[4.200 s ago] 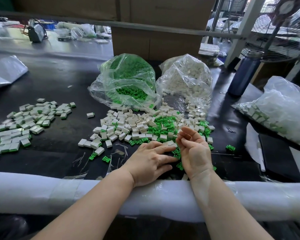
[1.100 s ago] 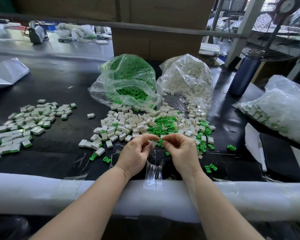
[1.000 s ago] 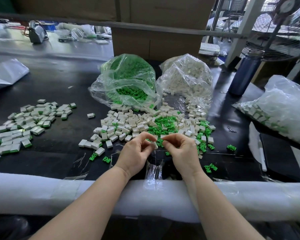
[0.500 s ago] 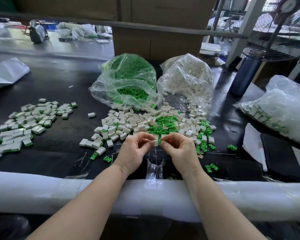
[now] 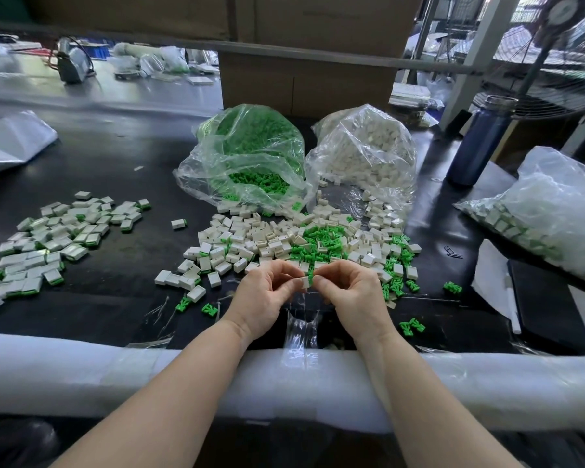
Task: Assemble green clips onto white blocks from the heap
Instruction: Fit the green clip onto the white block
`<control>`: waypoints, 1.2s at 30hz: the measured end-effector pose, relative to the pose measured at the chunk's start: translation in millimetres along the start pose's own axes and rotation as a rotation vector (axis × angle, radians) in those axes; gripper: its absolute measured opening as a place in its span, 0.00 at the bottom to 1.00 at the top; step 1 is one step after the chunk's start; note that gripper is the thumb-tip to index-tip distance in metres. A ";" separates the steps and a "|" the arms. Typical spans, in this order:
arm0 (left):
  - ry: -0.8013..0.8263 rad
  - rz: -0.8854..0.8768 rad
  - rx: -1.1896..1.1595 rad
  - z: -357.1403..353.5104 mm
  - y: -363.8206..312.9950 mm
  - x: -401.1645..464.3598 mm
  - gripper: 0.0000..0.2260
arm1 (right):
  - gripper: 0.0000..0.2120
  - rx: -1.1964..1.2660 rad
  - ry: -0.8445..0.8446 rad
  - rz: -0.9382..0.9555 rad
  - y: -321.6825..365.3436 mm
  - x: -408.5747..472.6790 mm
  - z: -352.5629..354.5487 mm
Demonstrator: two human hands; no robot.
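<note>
My left hand (image 5: pixel 267 295) pinches a small white block (image 5: pixel 305 282) just above the black table, in front of the heap. My right hand (image 5: pixel 352 292) pinches a green clip (image 5: pixel 310 273) against the block's right edge. The two hands meet fingertip to fingertip. Behind them lies the heap of loose white blocks and green clips (image 5: pixel 304 241). Further back an open bag of green clips (image 5: pixel 250 157) and an open bag of white blocks (image 5: pixel 365 153) spill onto the table. A pile of assembled blocks (image 5: pixel 54 238) is spread at the left.
A padded white rail (image 5: pixel 115 369) runs along the table's near edge. A blue bottle (image 5: pixel 480 143) stands at the right, with a bag of finished parts (image 5: pixel 547 211) and a black notebook (image 5: pixel 551 302) beyond it. Cardboard boxes (image 5: pixel 304 55) rise behind the bags. Stray clips (image 5: pixel 412 327) lie nearby.
Both hands have lifted off the table and come together, the left now holding a white block and the right a green clip. The clip has closed against the block's edge.
</note>
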State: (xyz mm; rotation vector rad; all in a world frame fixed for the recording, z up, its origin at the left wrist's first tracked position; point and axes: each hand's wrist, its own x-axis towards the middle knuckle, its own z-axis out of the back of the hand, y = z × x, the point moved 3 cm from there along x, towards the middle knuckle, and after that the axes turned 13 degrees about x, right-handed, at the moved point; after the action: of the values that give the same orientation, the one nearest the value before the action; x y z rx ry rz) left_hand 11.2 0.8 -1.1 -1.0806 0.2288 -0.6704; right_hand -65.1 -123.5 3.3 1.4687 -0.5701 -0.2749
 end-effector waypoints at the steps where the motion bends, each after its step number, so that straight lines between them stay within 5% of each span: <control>1: 0.002 0.003 -0.004 -0.1 0.3 -0.1 0.07 | 0.08 0.001 0.004 -0.001 0.3 -0.3 -0.4; 36: 0.102 0.017 0.082 -3.1 -2.6 -3.2 0.06 | 0.12 -0.059 0.113 -0.080 -2.1 0.0 -4.5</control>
State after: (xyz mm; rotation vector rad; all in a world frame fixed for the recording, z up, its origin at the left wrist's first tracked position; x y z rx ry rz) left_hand 6.2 -0.3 -0.7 -0.9663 0.2958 -0.7146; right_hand -62.4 -119.9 1.3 1.4423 -0.4100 -0.2675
